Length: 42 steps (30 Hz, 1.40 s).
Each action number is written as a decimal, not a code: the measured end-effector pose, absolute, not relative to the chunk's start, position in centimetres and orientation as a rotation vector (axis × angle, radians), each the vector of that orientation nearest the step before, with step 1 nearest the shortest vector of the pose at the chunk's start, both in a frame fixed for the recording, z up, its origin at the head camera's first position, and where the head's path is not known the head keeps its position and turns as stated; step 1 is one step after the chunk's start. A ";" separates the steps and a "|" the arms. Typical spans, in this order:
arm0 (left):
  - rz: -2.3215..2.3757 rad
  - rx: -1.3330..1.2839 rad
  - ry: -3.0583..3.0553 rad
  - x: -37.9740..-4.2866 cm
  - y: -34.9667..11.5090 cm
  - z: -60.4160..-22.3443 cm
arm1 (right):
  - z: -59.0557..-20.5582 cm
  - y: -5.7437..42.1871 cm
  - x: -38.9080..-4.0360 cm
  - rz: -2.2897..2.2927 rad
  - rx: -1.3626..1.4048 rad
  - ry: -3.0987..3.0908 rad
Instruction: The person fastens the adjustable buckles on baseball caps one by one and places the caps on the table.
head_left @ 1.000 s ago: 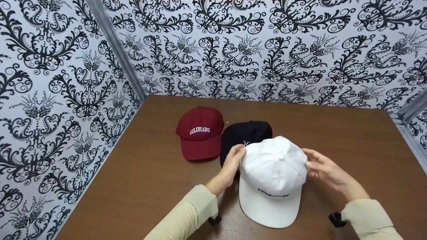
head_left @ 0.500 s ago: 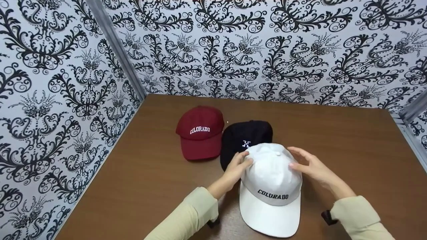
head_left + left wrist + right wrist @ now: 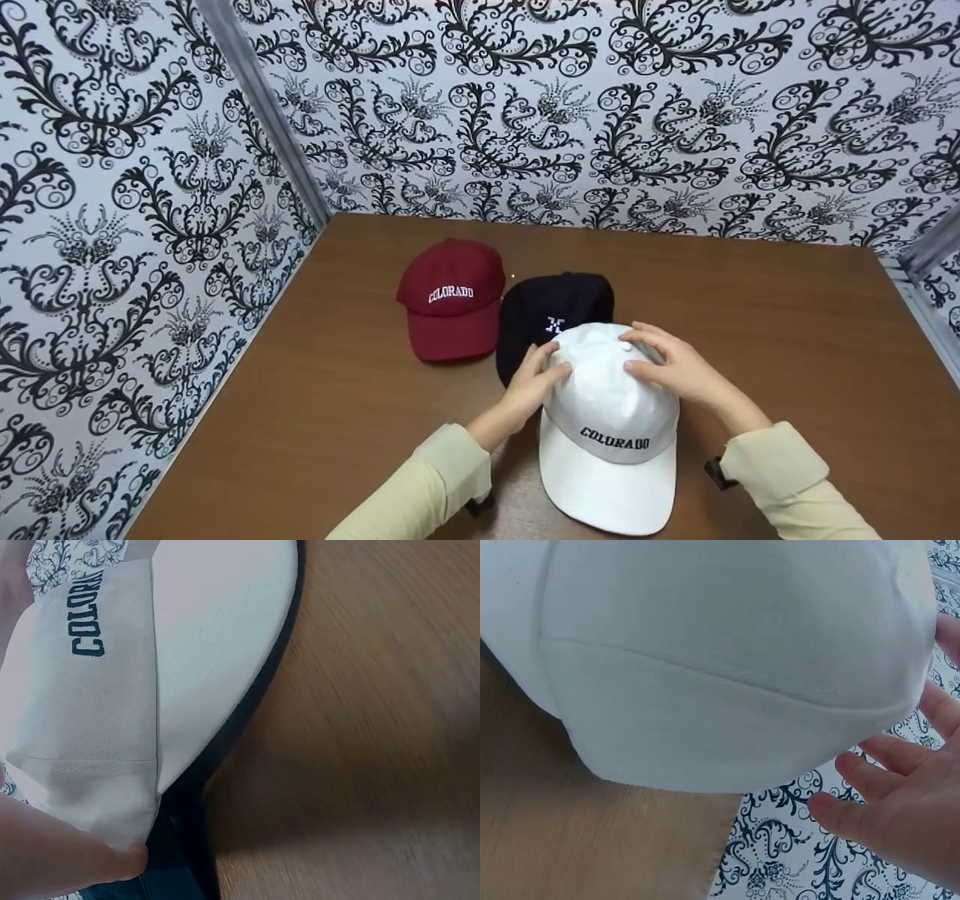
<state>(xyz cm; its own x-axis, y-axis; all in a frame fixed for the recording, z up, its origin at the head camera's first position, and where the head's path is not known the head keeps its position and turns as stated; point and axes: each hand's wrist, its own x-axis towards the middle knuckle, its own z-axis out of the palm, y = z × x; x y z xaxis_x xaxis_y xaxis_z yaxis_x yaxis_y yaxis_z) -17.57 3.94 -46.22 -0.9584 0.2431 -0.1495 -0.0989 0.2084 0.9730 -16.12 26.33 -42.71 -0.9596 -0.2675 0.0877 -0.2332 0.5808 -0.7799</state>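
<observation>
A white baseball cap (image 3: 609,420) with dark COLORADO lettering sits at the front of the table, its brim toward me. My left hand (image 3: 529,386) holds the left side of its crown, with a fingertip at the crown's lower edge in the left wrist view. Around the top button my right hand (image 3: 682,371) touches the crown; its fingers look spread and fairly straight in the right wrist view. Behind and partly under the white cap lies a black cap (image 3: 551,300) with a small white mark. A dark red COLORADO cap (image 3: 452,300) sits to its left.
The brown wooden table (image 3: 315,390) extends on both sides of the caps. Patterned black-and-white walls (image 3: 555,112) enclose its back and left, with grey strips at the corners.
The white cap has come down and toward me, tipping so its lettering shows. My right hand has slid from the cap's right side up to its top. The other caps stay put.
</observation>
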 end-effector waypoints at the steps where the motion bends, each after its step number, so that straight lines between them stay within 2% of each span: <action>1: 1.816 0.134 2.217 -17.6 3.9 -46.2 | -42.7 26.3 -16.1 -1.344 -0.439 2.764; 15: 1.777 0.228 2.372 -16.8 4.2 -46.4 | -42.6 26.1 -15.9 -1.244 -0.473 2.784; 22: 1.679 0.401 2.505 -16.5 4.1 -46.8 | -42.4 26.1 -15.6 -1.241 -0.442 2.800; 29: 1.538 0.635 2.704 -16.9 3.9 -47.3 | -42.3 26.2 -15.6 -1.529 -0.487 2.597; 33: 1.512 0.601 2.722 -17.0 3.9 -47.4 | -42.2 26.2 -15.5 -1.670 -0.472 2.456; 42: 1.657 0.298 2.448 -17.3 4.0 -47.5 | -42.3 26.4 -15.4 -1.874 -0.433 2.094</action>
